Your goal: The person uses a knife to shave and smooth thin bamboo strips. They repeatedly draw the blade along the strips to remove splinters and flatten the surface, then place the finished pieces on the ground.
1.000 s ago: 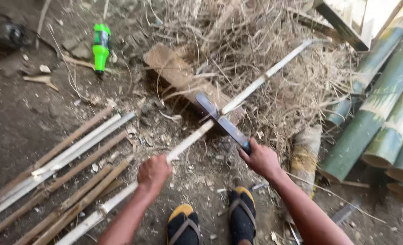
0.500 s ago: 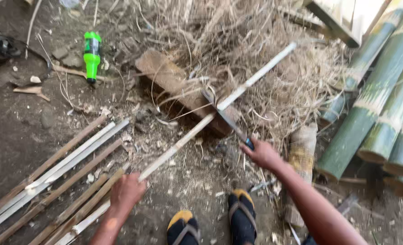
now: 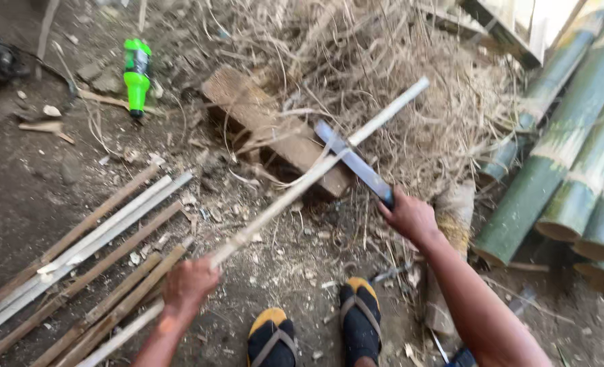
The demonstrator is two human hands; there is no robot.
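Centre frame: left hand [image 3: 188, 287] grips bamboo strip [image 3: 315, 170], right hand [image 3: 411, 216] grips knife [image 3: 353, 160], blade partway along; finished strips [image 3: 91, 245] piled lower left, bamboo poles [image 3: 560, 156] uncut right

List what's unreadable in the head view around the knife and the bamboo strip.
- Knife handle: hidden inside the right hand.
- Bamboo strip: near end runs off the bottom edge past the left hand; the left grip's finger placement is hidden behind the hand's back.
- Blade edge against strip: motion blur, so depth of cut cannot be told.
- Wooden block: partly covered by dry straw.
- Green bamboo poles: cut off by the right edge.
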